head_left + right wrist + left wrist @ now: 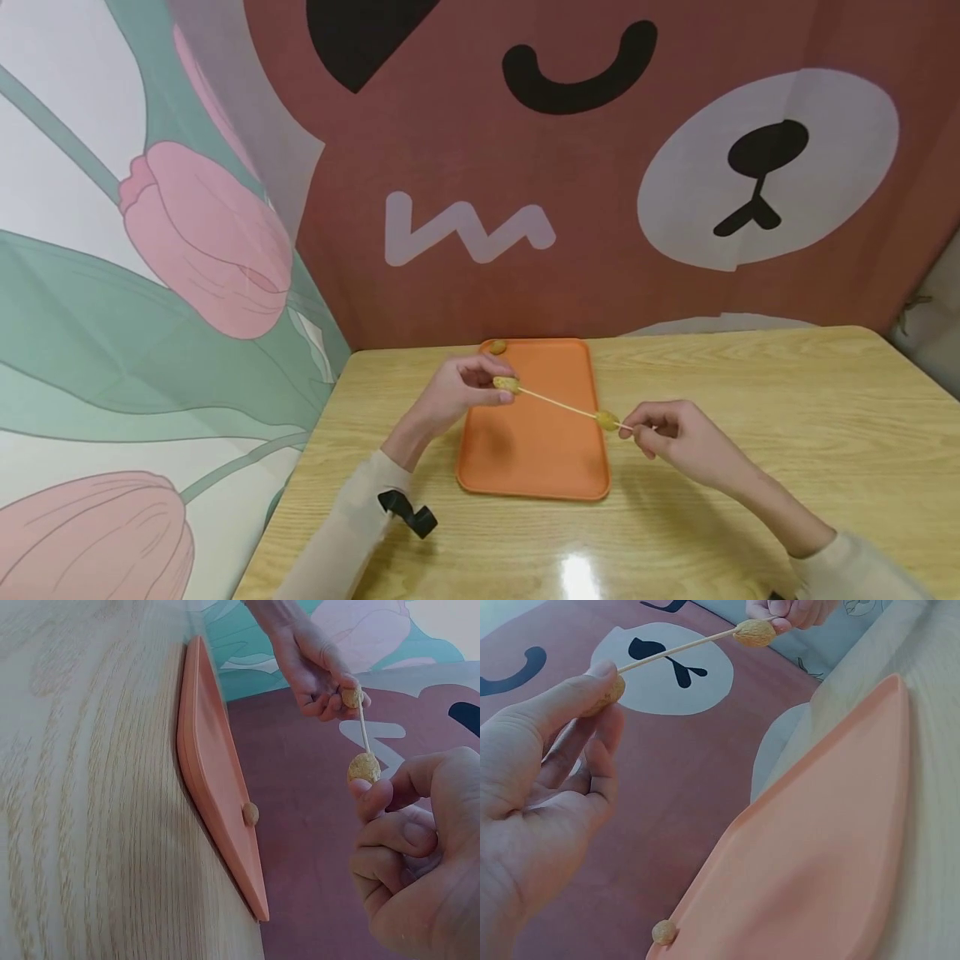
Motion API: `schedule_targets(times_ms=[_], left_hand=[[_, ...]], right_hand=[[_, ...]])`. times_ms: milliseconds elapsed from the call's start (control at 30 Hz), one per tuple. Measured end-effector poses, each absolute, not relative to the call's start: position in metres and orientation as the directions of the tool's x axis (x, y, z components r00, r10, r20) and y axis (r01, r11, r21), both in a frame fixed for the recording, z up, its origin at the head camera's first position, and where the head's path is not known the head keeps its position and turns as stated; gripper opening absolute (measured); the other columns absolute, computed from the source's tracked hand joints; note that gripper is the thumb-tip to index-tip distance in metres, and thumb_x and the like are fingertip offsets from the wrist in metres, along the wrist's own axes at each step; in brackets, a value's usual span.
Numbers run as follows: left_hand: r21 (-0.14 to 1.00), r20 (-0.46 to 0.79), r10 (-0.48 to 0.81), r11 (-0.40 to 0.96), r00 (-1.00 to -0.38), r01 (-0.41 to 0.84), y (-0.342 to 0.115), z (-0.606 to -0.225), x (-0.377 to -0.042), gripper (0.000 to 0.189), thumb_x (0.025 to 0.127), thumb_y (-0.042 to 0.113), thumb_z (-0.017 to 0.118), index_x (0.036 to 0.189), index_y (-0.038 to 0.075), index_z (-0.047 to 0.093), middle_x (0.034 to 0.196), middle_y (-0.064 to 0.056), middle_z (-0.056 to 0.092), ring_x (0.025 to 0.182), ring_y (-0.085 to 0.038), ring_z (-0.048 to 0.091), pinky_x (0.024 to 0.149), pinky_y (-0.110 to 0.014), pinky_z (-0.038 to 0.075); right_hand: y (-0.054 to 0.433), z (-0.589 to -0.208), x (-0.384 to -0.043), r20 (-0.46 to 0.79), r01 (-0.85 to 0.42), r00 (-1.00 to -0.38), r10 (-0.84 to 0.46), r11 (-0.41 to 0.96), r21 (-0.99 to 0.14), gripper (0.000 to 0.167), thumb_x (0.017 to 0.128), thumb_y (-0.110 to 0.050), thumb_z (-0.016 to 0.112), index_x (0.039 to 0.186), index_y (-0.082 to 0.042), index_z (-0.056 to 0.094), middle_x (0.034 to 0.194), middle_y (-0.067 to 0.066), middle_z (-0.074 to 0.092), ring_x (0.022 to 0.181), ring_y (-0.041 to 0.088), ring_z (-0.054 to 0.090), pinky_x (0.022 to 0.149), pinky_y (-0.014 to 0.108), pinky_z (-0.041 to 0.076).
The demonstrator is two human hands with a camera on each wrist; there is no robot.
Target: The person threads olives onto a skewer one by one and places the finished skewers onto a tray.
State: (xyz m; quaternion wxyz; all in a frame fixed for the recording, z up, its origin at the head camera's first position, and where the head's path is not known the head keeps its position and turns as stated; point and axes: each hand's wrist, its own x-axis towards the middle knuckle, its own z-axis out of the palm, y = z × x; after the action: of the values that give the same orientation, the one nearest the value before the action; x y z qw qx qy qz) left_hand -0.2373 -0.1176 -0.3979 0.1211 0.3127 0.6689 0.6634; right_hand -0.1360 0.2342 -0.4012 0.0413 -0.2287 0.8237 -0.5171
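Observation:
Over the orange tray (555, 450) a thin wooden skewer (557, 403) is held in the air between both hands. My left hand (468, 387) pinches a yellow-brown, wrinkled ball (506, 384) between thumb and fingers at the skewer's far end. How deep the tip sits in that ball cannot be seen. A second similar ball (364, 769) is threaded on the skewer near its other end. Just beyond it, my right hand (686, 442) pinches the skewer's short end between thumb and forefinger. A third ball (498, 347) lies in the tray's back left corner.
The tray lies on a light wood-grain table (750, 400), close to its back edge. Directly behind rises a brown cloth backdrop (450, 300) with a bear face. A flower-patterned cloth (202, 242) hangs at the left. A black strap (408, 512) sits on the left sleeve.

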Motion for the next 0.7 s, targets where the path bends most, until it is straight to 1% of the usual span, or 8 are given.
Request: schedule_targets(times_ms=[233,433,567,700], left_hand=[[0.972,0.225,0.587,-0.078,-0.778,0.222,-0.115,-0.4,-0.235,0.026,0.085,0.005,0.084,0.109,0.003,0.077,0.111,-0.013,0.07,0.084,-0.019,0.063,0.075,-0.027,0.055],[0.974,0.22,0.576,-0.089,-0.787,0.207,-0.112,-0.402,-0.234,0.027,0.083,0.003,0.085,0.108,0.003,0.077,0.107,-0.011,0.071,0.078,-0.017,0.061,0.071,-0.025,0.054],[0.975,0.218,0.577,-0.101,-0.787,0.197,-0.109,-0.404,-0.234,0.025,0.083,0.002,0.085,0.107,0.004,0.077,0.107,-0.011,0.07,0.08,-0.017,0.064,0.074,-0.026,0.055],[0.979,0.204,0.584,-0.118,-0.786,0.166,-0.107,-0.406,-0.233,0.025,0.083,0.002,0.084,0.107,0.005,0.077,0.107,-0.012,0.068,0.082,-0.018,0.066,0.077,-0.029,0.057]], right_hand=[[0.232,-0.402,-0.134,0.196,-0.352,-0.888,-0.416,0.341,-0.872,0.018,0.101,0.001,0.058,0.099,-0.007,0.074,0.067,0.006,0.059,0.053,0.007,0.04,0.044,0.029,0.038],[0.229,-0.404,-0.133,0.209,-0.364,-0.885,-0.415,0.339,-0.867,0.02,0.1,0.002,0.057,0.098,-0.008,0.075,0.069,0.005,0.06,0.054,0.006,0.042,0.043,0.027,0.037],[0.227,-0.405,-0.134,0.207,-0.363,-0.884,-0.419,0.336,-0.869,0.02,0.101,0.001,0.057,0.098,-0.008,0.075,0.069,0.001,0.059,0.053,0.005,0.04,0.043,0.027,0.036],[0.227,-0.407,-0.134,0.213,-0.367,-0.88,-0.424,0.323,-0.873,0.021,0.101,0.002,0.057,0.098,-0.008,0.075,0.067,0.0,0.056,0.053,0.004,0.038,0.042,0.027,0.035]])
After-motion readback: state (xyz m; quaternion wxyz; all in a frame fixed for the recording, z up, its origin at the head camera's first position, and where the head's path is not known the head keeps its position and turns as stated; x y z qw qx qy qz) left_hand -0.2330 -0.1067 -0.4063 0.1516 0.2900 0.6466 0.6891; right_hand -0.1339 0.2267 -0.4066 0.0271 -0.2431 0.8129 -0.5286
